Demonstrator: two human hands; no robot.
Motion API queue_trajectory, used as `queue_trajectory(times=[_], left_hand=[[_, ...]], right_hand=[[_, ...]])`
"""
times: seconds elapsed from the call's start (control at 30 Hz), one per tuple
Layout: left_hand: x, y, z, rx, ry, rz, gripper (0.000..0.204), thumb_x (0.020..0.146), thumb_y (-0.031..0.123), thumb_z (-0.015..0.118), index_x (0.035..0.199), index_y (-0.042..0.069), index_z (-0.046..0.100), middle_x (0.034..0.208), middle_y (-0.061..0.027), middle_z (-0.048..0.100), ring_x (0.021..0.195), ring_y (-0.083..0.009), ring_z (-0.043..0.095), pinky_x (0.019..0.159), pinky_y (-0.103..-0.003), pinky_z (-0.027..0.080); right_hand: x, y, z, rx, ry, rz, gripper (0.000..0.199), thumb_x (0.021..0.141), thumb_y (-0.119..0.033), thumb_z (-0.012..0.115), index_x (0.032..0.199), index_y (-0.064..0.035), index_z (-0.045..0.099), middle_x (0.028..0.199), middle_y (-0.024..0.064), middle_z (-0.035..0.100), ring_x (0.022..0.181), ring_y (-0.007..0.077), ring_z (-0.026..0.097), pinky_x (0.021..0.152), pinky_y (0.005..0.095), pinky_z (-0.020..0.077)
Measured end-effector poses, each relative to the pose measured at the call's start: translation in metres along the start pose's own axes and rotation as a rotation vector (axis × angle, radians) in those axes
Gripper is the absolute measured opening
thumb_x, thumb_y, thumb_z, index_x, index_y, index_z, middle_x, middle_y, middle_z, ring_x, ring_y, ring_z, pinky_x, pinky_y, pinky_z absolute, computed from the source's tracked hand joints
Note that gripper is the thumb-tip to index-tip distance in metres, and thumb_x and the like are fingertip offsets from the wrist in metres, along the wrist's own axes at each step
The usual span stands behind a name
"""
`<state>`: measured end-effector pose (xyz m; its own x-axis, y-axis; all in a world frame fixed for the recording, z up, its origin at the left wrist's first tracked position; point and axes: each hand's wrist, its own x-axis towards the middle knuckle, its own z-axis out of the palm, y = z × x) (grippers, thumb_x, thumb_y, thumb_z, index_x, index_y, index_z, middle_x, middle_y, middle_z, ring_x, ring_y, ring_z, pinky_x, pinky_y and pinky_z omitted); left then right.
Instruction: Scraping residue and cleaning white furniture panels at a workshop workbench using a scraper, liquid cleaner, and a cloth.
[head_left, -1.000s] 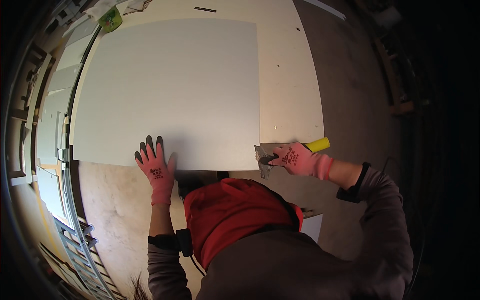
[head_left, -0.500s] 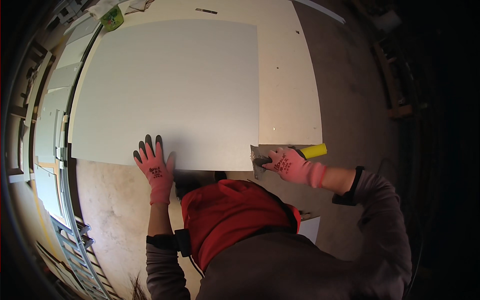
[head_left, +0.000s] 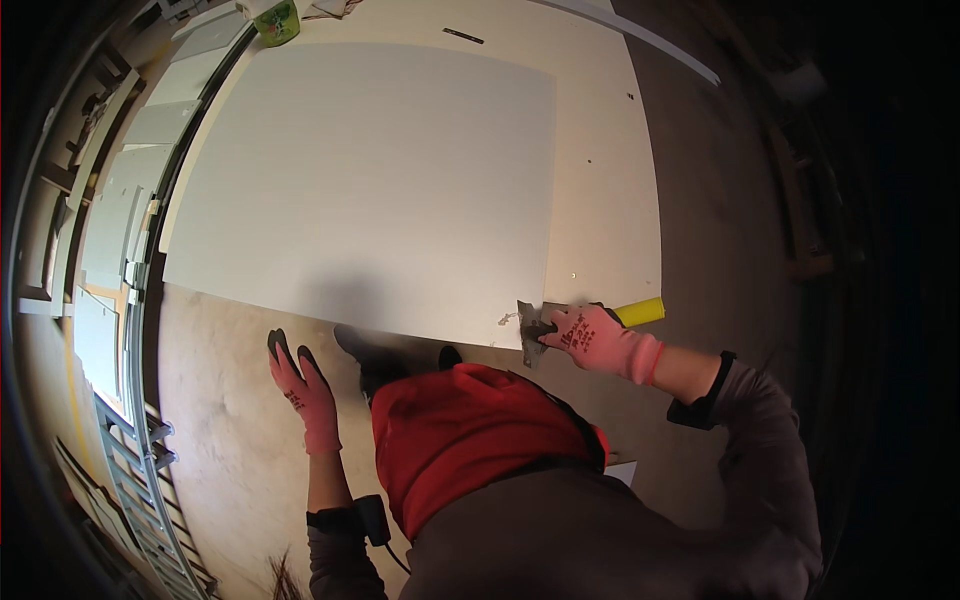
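Note:
My right hand (head_left: 605,343), in a pink glove with dark fingertips, grips a scraper (head_left: 642,312) with a yellow handle. Its wide metal blade (head_left: 528,335) meets the near right corner of a large light-grey panel (head_left: 370,180). A small pale scrap (head_left: 506,320) lies on the panel beside the blade. My left hand (head_left: 304,395), gloved the same way, hangs over the floor just off the panel's near edge. Its fingers are stretched out and hold nothing.
Under the panel is a larger cream board (head_left: 605,215), showing along the right and far sides. A green container (head_left: 277,22) stands at the far left corner, and a dark strip (head_left: 463,36) lies at the far edge. Metal racking (head_left: 150,500) runs along the left.
My left hand has lifted off the panel and drawn back toward me. The scraper stays at the corner in my right hand, and the whole view has shifted slightly.

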<state>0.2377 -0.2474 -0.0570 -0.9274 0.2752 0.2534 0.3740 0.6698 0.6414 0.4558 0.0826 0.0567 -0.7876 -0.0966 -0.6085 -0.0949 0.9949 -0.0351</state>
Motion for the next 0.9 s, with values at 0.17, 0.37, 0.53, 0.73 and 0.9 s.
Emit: queue_trajectory(times=[0.17, 0.37, 0.53, 0.73, 0.9], left_hand=[[-0.058, -0.034, -0.004, -0.241, -0.113, -0.367, 0.040, 0.093, 0.014, 0.038, 0.129, -0.004, 0.039, 0.130, -0.0205, 0.042, 0.119, -0.0330, 0.042, 0.099, -0.037, 0.035], [-0.084, -0.037, 0.016, -0.292, -0.270, -0.457, 0.038, 0.092, 0.013, 0.041, 0.126, -0.003, 0.044, 0.124, -0.0204, 0.049, 0.115, -0.0341, 0.047, 0.097, -0.036, 0.037], [-0.088, -0.029, 0.037, -0.324, -0.326, -0.337, 0.036, 0.090, 0.015, 0.045, 0.121, -0.004, 0.047, 0.119, -0.0222, 0.051, 0.108, -0.0371, 0.049, 0.094, -0.039, 0.039], [-0.099, -0.025, 0.068, -0.351, -0.337, -0.227, 0.037, 0.085, 0.015, 0.052, 0.118, -0.003, 0.049, 0.113, -0.0216, 0.055, 0.105, -0.0375, 0.052, 0.089, -0.041, 0.042], [-0.090, -0.009, 0.083, -0.425, -0.409, -0.177, 0.039, 0.084, 0.018, 0.054, 0.116, -0.002, 0.050, 0.112, -0.0220, 0.055, 0.104, -0.0385, 0.052, 0.089, -0.041, 0.043]], right_hand=[[0.044, -0.031, -0.027, -0.045, 0.132, -0.068, 0.029, 0.086, -0.016, 0.046, 0.112, -0.0167, 0.059, 0.090, 0.0104, 0.054, 0.081, 0.0244, 0.056, 0.063, 0.0335, 0.0449], [0.109, -0.055, -0.057, -0.243, 0.228, -0.188, 0.037, 0.084, -0.015, 0.046, 0.120, -0.0157, 0.054, 0.097, 0.0109, 0.055, 0.086, 0.0237, 0.058, 0.066, 0.0336, 0.0463], [0.159, -0.071, -0.085, -0.230, 0.204, -0.228, 0.032, 0.086, -0.017, 0.045, 0.116, -0.0146, 0.058, 0.096, 0.0116, 0.056, 0.087, 0.0246, 0.059, 0.066, 0.0355, 0.0464], [0.190, -0.083, -0.096, -0.170, 0.171, -0.252, 0.033, 0.088, -0.016, 0.042, 0.117, -0.0149, 0.057, 0.097, 0.0105, 0.057, 0.089, 0.0240, 0.059, 0.067, 0.0356, 0.0481], [0.196, -0.085, -0.097, -0.207, 0.205, -0.267, 0.034, 0.088, -0.016, 0.041, 0.118, -0.0156, 0.057, 0.099, 0.0106, 0.058, 0.090, 0.0245, 0.060, 0.068, 0.0352, 0.0485]])
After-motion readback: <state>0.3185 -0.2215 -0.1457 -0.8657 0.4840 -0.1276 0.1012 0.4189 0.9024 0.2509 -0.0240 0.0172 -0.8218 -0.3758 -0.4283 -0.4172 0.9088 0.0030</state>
